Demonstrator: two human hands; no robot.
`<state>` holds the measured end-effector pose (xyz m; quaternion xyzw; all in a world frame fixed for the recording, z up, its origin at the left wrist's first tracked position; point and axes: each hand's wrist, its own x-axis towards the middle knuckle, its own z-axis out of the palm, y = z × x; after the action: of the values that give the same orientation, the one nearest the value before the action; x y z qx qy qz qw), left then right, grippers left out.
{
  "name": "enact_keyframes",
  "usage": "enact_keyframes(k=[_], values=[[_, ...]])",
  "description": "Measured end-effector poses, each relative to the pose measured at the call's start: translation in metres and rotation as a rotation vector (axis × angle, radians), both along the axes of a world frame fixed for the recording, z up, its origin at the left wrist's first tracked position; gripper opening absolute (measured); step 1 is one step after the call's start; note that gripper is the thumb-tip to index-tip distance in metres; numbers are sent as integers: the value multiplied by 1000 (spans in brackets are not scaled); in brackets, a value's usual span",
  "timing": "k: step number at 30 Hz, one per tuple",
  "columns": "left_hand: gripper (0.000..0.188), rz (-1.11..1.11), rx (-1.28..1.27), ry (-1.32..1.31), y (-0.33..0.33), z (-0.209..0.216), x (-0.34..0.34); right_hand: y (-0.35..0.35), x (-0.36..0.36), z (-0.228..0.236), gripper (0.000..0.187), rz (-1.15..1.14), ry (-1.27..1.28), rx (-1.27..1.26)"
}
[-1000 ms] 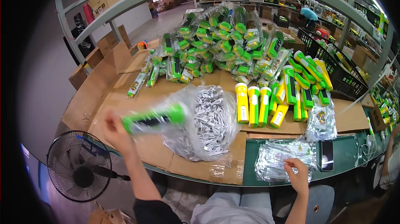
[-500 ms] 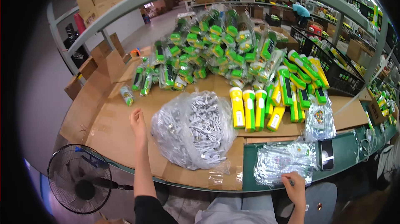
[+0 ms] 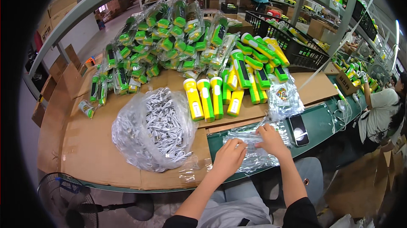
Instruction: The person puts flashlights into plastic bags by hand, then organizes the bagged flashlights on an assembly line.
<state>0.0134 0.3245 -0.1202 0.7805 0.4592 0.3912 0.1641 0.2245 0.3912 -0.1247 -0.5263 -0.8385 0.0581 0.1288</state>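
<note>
A stack of clear, silvery plastic bags point(image 3: 254, 160) lies on the green tabletop at the front. My left hand point(image 3: 229, 157) rests on its left side, fingers curled together at a bag's edge. Just right of it, my right hand point(image 3: 271, 140) is over the bags' upper part, thumb and fingers apart. Beyond the hands stand yellow-and-green flashlights point(image 3: 204, 100) in a row, with more piled behind. Left of my hands sits a big clear bag point(image 3: 131, 130) full of white cables point(image 3: 165, 122).
Bagged flashlights point(image 3: 169, 37) form a heap at the back. A phone point(image 3: 299, 130) lies right of the bags, below another stack of printed bags point(image 3: 284, 96). A black crate point(image 3: 305, 52) stands back right. A fan point(image 3: 68, 202) is at lower left; a co-worker point(image 3: 381, 109) sits at right.
My left hand has come from the cardboard on the left across to the plastic bags. My right hand has moved up over the bags. The whole view has shifted to the right.
</note>
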Motion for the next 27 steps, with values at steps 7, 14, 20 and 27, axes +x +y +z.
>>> enact_keyframes(k=[7, 14, 20, 27], values=[[48, 92, -130, 454, 37, -18, 23, -5, -1, 3, 50, -67, -42, 17], [56, 136, -8, 416, 46, -30, 27, -12, 28, -3, 56, -34, 46, 39], [59, 47, 4, 487, 56, -17, 31, -9, 20, 8, 55, -45, 26, 32], [52, 61, 89, 503, 53, -24, 37, -11, 28, -5, 36, 63, 243, 68]])
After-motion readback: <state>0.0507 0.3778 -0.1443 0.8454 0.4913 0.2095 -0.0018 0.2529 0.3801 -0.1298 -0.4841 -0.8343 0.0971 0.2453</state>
